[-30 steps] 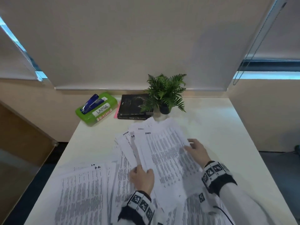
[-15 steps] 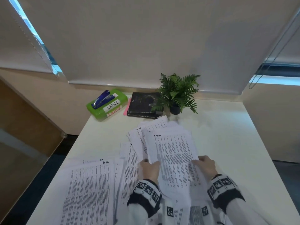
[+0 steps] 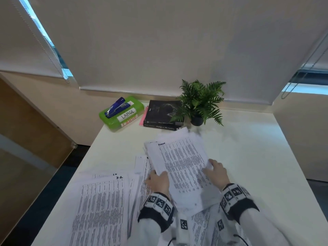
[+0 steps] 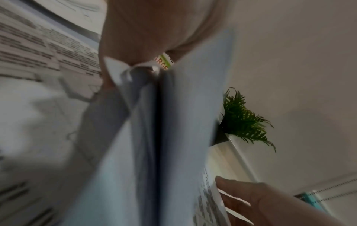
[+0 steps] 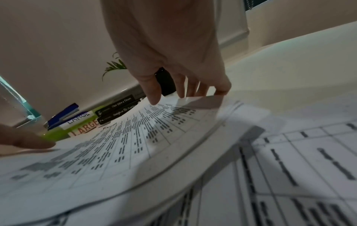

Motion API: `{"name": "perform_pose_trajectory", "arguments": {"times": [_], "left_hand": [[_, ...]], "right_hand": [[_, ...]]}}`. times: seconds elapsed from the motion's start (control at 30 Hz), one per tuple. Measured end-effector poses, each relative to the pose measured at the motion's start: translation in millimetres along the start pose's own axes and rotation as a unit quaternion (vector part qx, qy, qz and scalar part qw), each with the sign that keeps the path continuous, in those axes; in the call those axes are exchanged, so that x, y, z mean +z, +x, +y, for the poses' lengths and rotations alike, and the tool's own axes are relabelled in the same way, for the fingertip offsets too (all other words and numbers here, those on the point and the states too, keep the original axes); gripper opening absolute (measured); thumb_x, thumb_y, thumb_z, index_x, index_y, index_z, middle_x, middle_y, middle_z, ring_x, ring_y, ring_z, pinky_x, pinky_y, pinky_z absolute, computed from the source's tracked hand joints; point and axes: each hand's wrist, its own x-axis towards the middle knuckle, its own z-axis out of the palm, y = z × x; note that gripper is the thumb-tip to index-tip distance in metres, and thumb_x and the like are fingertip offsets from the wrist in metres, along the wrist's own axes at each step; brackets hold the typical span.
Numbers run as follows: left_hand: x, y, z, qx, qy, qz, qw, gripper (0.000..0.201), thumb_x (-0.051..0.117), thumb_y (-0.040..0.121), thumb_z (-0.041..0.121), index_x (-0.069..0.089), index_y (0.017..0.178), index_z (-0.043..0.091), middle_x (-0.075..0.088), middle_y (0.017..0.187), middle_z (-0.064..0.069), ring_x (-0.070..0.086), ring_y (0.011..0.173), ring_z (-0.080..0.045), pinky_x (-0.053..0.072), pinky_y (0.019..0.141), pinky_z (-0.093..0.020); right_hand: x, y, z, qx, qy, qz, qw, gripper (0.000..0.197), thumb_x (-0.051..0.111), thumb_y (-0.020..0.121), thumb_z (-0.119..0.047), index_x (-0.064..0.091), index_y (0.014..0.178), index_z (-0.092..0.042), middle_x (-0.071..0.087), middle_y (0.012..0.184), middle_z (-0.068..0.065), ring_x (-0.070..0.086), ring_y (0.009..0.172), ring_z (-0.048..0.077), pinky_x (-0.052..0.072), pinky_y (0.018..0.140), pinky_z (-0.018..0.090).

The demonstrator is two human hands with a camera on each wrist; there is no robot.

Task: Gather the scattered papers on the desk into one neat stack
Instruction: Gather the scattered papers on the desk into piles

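A bundle of printed papers (image 3: 181,164) is raised slightly off the white desk (image 3: 252,150), tilted to the left. My left hand (image 3: 159,174) grips its left edge, thumb on top, and the left wrist view shows that hand (image 4: 146,45) closed round the sheets' edges (image 4: 173,137). On the right edge my right hand (image 3: 210,166) pinches the bundle, with its fingertips (image 5: 222,90) at the paper's rim. More loose sheets (image 3: 99,206) lie spread at the near left, and others (image 3: 204,222) lie under my wrists.
At the back of the desk are a green box marked LARGE (image 3: 131,119) with a blue stapler (image 3: 116,107) on it, two black books (image 3: 162,112) and a small potted fern (image 3: 200,102). The desk's left edge drops to dark floor beside a wooden panel (image 3: 26,130).
The fanned sheets have been drawn together into a narrower bundle. My right hand slid back along the right edge and my left shifted along the left edge. The head view swung left.
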Motion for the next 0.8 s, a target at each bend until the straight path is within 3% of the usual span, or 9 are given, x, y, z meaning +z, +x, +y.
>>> {"name": "perform_pose_trajectory", "arguments": {"times": [0.13, 0.23, 0.33, 0.4, 0.47, 0.6, 0.67, 0.73, 0.8], "left_hand": [[-0.6, 0.7, 5.5, 0.06, -0.056, -0.006, 0.997, 0.077, 0.044, 0.085, -0.015, 0.011, 0.149, 0.013, 0.038, 0.146, -0.012, 0.055, 0.11, -0.026, 0.048, 0.089, -0.029], [6.5, -14.7, 7.0, 0.137, 0.017, -0.053, 0.989, 0.073, 0.04, 0.09, -0.01, 0.01, 0.151, 0.019, 0.036, 0.145, 0.002, 0.059, 0.096, -0.01, 0.049, 0.075, -0.005], [18.0, -34.3, 3.5, 0.263, 0.11, -0.109, 0.952, 0.068, 0.039, 0.094, -0.003, 0.016, 0.149, 0.028, 0.03, 0.149, 0.012, 0.043, 0.13, -0.01, 0.032, 0.107, -0.016], [23.8, -43.3, -0.7, 0.336, 0.157, -0.159, 0.915, 0.068, 0.04, 0.094, -0.002, 0.019, 0.149, 0.032, 0.029, 0.151, 0.013, 0.032, 0.134, -0.003, 0.025, 0.109, -0.016], [25.2, -42.4, 1.0, 0.357, 0.169, -0.199, 0.897, 0.07, 0.041, 0.094, -0.001, 0.019, 0.147, 0.039, 0.039, 0.143, 0.011, 0.05, 0.118, -0.009, 0.043, 0.097, -0.023], [14.4, -12.1, 21.8, 0.253, 0.12, -0.146, 0.949, 0.057, 0.044, 0.092, -0.002, 0.031, 0.143, 0.02, 0.052, 0.13, 0.005, 0.065, 0.075, -0.023, 0.054, 0.054, -0.022], [6.3, 4.9, 30.0, 0.18, 0.197, -0.101, 0.958, 0.05, 0.043, 0.09, 0.002, 0.037, 0.139, 0.013, 0.052, 0.134, -0.007, 0.062, 0.09, -0.023, 0.056, 0.071, -0.029], [1.5, 18.4, 30.8, 0.101, 0.295, -0.072, 0.947, 0.055, 0.045, 0.088, 0.007, 0.034, 0.141, 0.016, 0.034, 0.143, -0.013, 0.042, 0.125, -0.031, 0.039, 0.105, -0.045], [-2.3, 25.0, 35.0, 0.045, 0.305, -0.074, 0.948, 0.06, 0.044, 0.087, 0.011, 0.029, 0.144, 0.016, 0.019, 0.148, -0.014, 0.023, 0.136, -0.034, 0.026, 0.113, -0.046]], "right_hand": [[2.5, 2.3, 10.9, 0.016, 0.115, -0.006, 0.993, 0.067, 0.056, 0.088, -0.025, 0.025, 0.147, -0.015, 0.034, 0.146, 0.015, 0.036, 0.132, 0.032, 0.035, 0.107, 0.049], [1.0, 3.4, 21.5, 0.033, 0.164, -0.007, 0.986, 0.06, 0.052, 0.091, -0.023, 0.029, 0.145, -0.013, 0.038, 0.144, 0.016, 0.041, 0.128, 0.033, 0.037, 0.106, 0.052], [-5.5, 2.2, 22.0, 0.053, 0.179, -0.003, 0.982, 0.05, 0.044, 0.097, -0.02, 0.033, 0.143, -0.008, 0.039, 0.144, 0.016, 0.041, 0.128, 0.032, 0.037, 0.104, 0.039], [-9.7, 2.2, 22.8, 0.07, 0.205, 0.002, 0.976, 0.048, 0.043, 0.098, -0.018, 0.033, 0.143, -0.005, 0.037, 0.146, 0.016, 0.039, 0.13, 0.032, 0.035, 0.1, 0.038], [-11.7, 2.4, 23.9, 0.085, 0.227, 0.009, 0.97, 0.053, 0.046, 0.096, -0.019, 0.03, 0.144, -0.006, 0.032, 0.15, 0.016, 0.036, 0.134, 0.033, 0.033, 0.105, 0.041], [-9.2, 5.0, 25.0, 0.096, 0.174, 0.012, 0.98, 0.054, 0.055, 0.089, -0.012, 0.037, 0.139, -0.004, 0.046, 0.136, 0.019, 0.049, 0.12, 0.035, 0.041, 0.102, 0.044], [-5.1, 5.2, 22.3, 0.082, 0.112, 0.025, 0.99, 0.041, 0.054, 0.085, -0.007, 0.051, 0.125, -0.001, 0.058, 0.117, 0.019, 0.057, 0.105, 0.033, 0.047, 0.093, 0.041], [-2.4, 5.5, 15.7, 0.064, 0.066, 0.036, 0.995, 0.024, 0.051, 0.084, -0.008, 0.059, 0.106, -0.001, 0.063, 0.102, 0.016, 0.059, 0.098, 0.032, 0.047, 0.086, 0.038], [-1.6, 3.4, 3.8, 0.057, 0.088, 0.014, 0.994, 0.018, 0.05, 0.087, -0.011, 0.055, 0.101, -0.002, 0.059, 0.1, 0.014, 0.056, 0.09, 0.027, 0.045, 0.079, 0.033]]}}
